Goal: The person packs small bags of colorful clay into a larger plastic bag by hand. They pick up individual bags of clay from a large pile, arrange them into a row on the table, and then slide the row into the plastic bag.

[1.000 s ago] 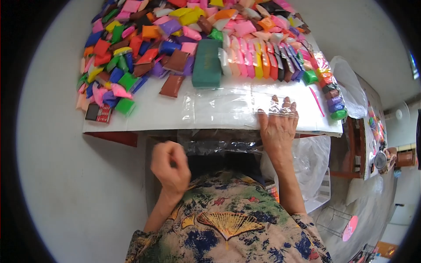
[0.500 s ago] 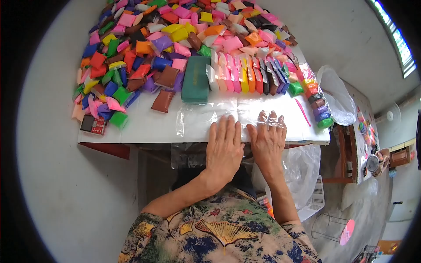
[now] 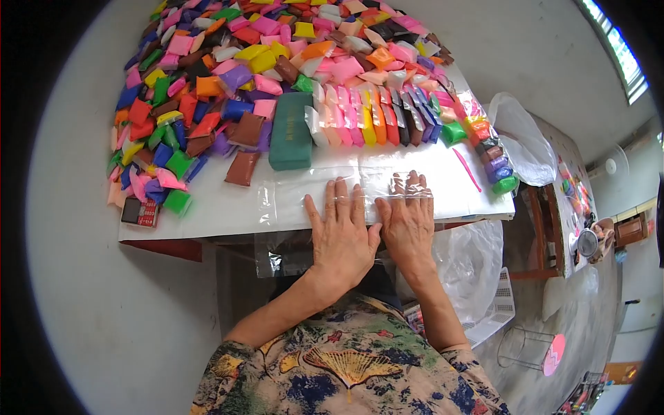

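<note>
A clear plastic bag (image 3: 280,205) lies at the near side of the desk (image 3: 200,220), part of it hanging past the front edge. The left hand (image 3: 342,241) and right hand (image 3: 407,241) rest there side by side, fingers extended and grasping nothing; the bag seems to cover the right fingertips — for the left ones I cannot tell. Pressing it flat calls for light, even pressure, with the overhang unsnagged. Beyond sit a green block (image 3: 290,131) and a row of coloured packets (image 3: 377,121) — best left unbumped.
</note>
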Demonstrator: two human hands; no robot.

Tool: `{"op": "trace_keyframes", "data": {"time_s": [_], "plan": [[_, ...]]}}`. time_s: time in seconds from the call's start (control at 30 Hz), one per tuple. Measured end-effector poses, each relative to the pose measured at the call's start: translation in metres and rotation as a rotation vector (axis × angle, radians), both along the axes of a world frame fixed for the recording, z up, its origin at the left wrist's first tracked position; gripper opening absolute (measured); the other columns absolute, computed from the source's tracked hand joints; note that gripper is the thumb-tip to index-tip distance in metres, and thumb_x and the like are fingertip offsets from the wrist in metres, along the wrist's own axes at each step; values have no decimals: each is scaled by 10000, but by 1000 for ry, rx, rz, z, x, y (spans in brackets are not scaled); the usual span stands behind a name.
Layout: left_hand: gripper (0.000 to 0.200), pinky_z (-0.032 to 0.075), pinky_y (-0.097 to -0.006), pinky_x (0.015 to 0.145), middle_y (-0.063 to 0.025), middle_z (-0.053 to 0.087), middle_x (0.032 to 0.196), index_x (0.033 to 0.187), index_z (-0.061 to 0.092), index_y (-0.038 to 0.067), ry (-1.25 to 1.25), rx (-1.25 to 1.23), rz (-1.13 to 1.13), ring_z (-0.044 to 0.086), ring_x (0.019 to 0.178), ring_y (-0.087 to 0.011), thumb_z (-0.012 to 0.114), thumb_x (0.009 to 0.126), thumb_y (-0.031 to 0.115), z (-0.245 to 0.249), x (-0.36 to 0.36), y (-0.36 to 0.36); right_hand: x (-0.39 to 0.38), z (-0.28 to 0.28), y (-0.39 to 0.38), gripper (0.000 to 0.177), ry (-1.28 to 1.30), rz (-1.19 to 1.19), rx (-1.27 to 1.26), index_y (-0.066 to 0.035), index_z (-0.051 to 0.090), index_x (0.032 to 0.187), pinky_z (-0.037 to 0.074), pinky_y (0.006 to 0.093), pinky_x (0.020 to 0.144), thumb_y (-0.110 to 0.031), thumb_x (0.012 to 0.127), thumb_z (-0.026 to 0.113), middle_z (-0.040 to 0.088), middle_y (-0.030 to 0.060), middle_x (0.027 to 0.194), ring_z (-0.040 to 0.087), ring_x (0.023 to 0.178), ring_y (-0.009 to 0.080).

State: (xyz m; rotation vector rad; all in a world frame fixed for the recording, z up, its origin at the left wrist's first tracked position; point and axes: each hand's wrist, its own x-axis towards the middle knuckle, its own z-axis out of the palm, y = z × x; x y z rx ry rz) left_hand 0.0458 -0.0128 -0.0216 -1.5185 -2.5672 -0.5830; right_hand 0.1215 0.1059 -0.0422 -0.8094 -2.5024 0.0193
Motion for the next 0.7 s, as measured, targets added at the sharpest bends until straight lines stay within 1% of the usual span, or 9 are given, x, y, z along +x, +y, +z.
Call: {"op": "trace_keyframes", "data": {"time_s": [0.07,0.17,0.23,0.37,0.47,0.57,0.67,0.7], "plan": [[658,180,-539,1189,-283,310,1515,1430,367,-105,-4,37,3,269,1438,-407,568,927,268,4,0,2,1,1,-1,560,18,2,-2,30,504,1356,270,550,1137,-356,957,574,446,331,1405,386,1350,477],[640,210,-511,1189,-289,335,1497,1411,386,-115,55,63,-100,292,1427,-402,561,914,249,-12,-5,10,-3,-2,3,555,16,-9,22,30,507,1352,276,550,1133,-356,959,569,456,324,1400,390,1348,472],[637,229,-491,1187,-290,347,1489,1402,394,-121,46,84,-165,308,1421,-395,563,900,235,-17,-12,16,-3,-4,4,554,17,-23,38,28,501,1357,280,549,1130,-354,961,564,452,320,1406,393,1349,467],[637,256,-465,1181,-284,365,1483,1390,405,-128,34,84,-270,343,1402,-386,573,873,204,-9,-22,20,0,-6,8,547,17,-28,45,29,495,1360,284,552,1127,-341,962,563,443,321,1413,395,1349,461],[637,226,-453,1197,-256,393,1482,1423,406,-81,36,64,-260,336,1412,-370,533,895,252,-12,-23,20,2,0,8,527,6,3,27,33,499,1351,290,545,1126,-321,966,560,440,323,1411,395,1349,459],[633,234,-461,1192,-262,380,1488,1444,403,-41,6,115,-282,338,1407,-386,536,895,245,-11,-24,17,12,9,2,506,-45,36,-28,38,496,1344,301,521,1127,-284,961,570,436,324,1408,413,1335,451],[623,237,-469,1189,-269,368,1492,1451,409,-10,-29,137,-298,333,1406,-396,542,895,238,-13,-26,17,30,44,-25,477,-158,155,-75,41,517,1319,360,497,1093,-248,945,586,495,313,1351,480,1279,444],[630,230,-470,1191,-268,367,1493,1446,405,-21,-3,132,-297,332,1406,-399,553,896,250,-12,-26,16,30,58,-35,433,-81,188,-21,39,562,1262,446,465,990,-223,921,611,589,268,1207,589,1132,392]]}}
